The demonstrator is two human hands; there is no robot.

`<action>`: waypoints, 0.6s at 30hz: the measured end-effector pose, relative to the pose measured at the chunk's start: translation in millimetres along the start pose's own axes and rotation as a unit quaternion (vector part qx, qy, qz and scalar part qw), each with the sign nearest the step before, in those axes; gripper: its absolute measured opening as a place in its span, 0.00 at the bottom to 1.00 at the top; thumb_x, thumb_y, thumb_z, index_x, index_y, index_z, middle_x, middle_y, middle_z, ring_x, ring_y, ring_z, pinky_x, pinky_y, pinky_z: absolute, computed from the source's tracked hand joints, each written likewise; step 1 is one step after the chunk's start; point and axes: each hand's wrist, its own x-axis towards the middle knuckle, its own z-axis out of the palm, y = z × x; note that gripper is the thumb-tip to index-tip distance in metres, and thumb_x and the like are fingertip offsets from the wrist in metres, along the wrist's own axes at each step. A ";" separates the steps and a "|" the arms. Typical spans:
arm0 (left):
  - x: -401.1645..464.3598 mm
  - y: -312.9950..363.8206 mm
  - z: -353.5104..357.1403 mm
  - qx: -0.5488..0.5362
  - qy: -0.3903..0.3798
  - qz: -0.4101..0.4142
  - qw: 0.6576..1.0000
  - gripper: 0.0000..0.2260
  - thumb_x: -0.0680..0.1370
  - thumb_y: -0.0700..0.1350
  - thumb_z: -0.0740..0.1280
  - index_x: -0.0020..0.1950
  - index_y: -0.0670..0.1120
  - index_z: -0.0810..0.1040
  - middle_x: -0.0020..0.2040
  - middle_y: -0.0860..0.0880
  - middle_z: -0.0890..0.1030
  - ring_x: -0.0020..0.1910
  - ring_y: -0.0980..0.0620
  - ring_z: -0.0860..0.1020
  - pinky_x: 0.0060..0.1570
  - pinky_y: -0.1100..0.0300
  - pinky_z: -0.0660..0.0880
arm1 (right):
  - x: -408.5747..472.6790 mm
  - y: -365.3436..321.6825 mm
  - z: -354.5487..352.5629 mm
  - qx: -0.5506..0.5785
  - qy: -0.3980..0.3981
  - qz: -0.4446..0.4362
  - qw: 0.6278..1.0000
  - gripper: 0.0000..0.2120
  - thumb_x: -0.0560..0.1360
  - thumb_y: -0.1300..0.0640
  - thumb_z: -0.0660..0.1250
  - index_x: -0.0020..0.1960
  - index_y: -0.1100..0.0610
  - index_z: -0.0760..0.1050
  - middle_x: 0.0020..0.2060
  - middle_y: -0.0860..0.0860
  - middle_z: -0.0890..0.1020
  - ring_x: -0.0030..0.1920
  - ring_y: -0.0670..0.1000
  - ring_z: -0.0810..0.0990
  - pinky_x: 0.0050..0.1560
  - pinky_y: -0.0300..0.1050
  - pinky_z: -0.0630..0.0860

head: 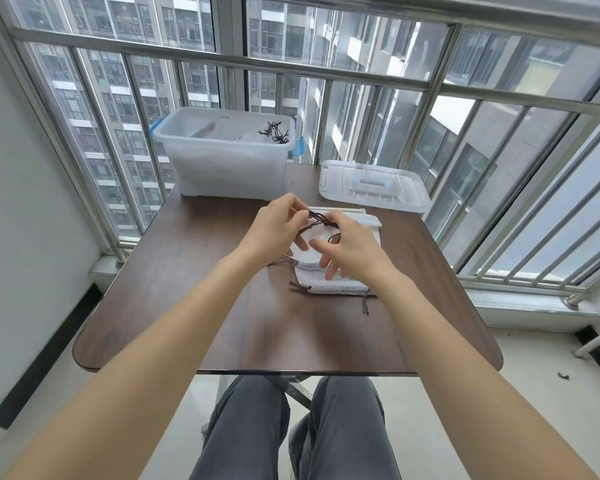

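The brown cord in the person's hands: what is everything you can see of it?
The brown cord is thin and dark, and looks twisted or braided, like string. It curves in a loose loop lifted above a stack of white cloth pouches on the table. The left hand pinches its far end, where short dark tips stick out; the right hand pinches it just beside that. Finer detail is blurred.

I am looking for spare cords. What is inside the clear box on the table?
A bunch of dark cords lies at the right end of the clear box, on something white. The cloudy walls hide whatever lies lower.
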 end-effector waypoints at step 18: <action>51.1 -2.5 -5.5 -0.501 0.007 -0.379 0.778 0.27 0.77 0.53 0.66 0.70 0.42 0.62 0.70 0.37 0.62 0.58 0.34 0.74 0.35 0.47 0.81 | 11.9 -24.6 -41.3 0.497 0.071 0.009 0.865 0.11 0.75 0.71 0.57 0.45 0.57 0.69 0.42 0.54 0.72 0.41 0.52 0.74 0.47 0.52 0.77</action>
